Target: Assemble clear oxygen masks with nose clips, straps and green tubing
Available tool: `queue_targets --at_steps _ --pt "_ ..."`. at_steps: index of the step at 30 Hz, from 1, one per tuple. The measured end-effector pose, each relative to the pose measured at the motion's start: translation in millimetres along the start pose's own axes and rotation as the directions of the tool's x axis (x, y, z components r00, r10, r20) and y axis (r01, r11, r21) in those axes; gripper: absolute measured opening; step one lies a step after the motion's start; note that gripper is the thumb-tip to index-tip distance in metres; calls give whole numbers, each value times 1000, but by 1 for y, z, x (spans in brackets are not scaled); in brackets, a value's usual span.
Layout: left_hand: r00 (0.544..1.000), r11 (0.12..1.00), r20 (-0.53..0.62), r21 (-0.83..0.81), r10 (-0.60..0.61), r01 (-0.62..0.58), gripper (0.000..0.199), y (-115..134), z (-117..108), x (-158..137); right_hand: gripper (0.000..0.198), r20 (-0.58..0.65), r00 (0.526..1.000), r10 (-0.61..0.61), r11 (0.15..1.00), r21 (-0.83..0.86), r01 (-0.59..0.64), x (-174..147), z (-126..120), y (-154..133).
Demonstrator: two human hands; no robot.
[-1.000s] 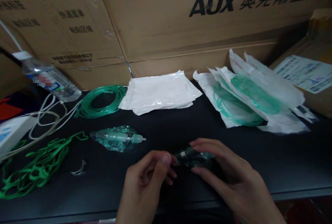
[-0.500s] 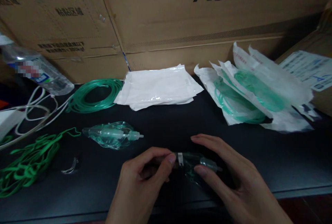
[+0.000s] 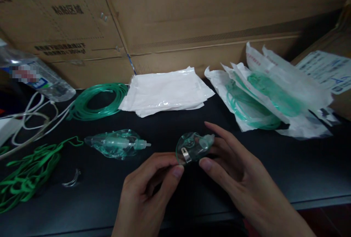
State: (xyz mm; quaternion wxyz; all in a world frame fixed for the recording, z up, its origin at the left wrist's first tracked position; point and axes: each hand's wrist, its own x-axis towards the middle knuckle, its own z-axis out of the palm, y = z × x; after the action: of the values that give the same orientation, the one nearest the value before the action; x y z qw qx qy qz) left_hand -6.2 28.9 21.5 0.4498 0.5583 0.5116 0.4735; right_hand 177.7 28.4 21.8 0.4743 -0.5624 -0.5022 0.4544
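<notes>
Between my hands is a clear green oxygen mask [image 3: 193, 145], with a metal nose clip [image 3: 186, 155] on its near side and a pale connector pointing right. My left hand [image 3: 152, 184] pinches the mask's left rim between thumb and fingertips. My right hand [image 3: 233, 165] curls around the connector end, its thumb at the mask's lower edge and its index finger stretched out above. A second oxygen mask [image 3: 116, 143] lies on the black table to the left, its connector pointing right.
Green elastic straps [image 3: 33, 171] and several small metal strips [image 3: 72, 178] lie at left. Behind are coiled green tubing [image 3: 97, 114], stacked white packets [image 3: 167, 92], a plastic bottle [image 3: 41, 78] and white cables [image 3: 30, 114]. Packaged green tubing [image 3: 252, 109] stands at right. Cardboard boxes [image 3: 192, 21] line the back.
The mask between my hands has been raised and turned, so its clear face and nose clip show more. My right hand has shifted up slightly around the connector end.
</notes>
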Motion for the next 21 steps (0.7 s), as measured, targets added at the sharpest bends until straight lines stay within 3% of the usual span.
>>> queue_targets --at_steps 4,6,9,13,18,21 --pt "997 996 -43 -72 -64 61 6 -2 3 -2 37 98 995 31 997 67 -37 4 2 3" --pt "991 987 -47 -107 -129 123 4 -3 4 -2 32 84 996 28 995 90 -36 3 2 7" --pt "980 971 35 -131 -198 201 5 -3 4 -1 34 13 1000 6 993 118 -7 0 4 14" --pt "961 948 12 -164 -275 273 24 -4 4 -1 32 -1 999 -52 996 72 52 1 5 13" --pt "970 971 74 -47 -231 235 28 -6 0 -2 40 128 981 -143 983 -100 156 2 2 8" --pt "973 973 -29 -28 -228 227 35 -3 -1 -4 31 126 976 -175 978 -92 187 -1 2 10"
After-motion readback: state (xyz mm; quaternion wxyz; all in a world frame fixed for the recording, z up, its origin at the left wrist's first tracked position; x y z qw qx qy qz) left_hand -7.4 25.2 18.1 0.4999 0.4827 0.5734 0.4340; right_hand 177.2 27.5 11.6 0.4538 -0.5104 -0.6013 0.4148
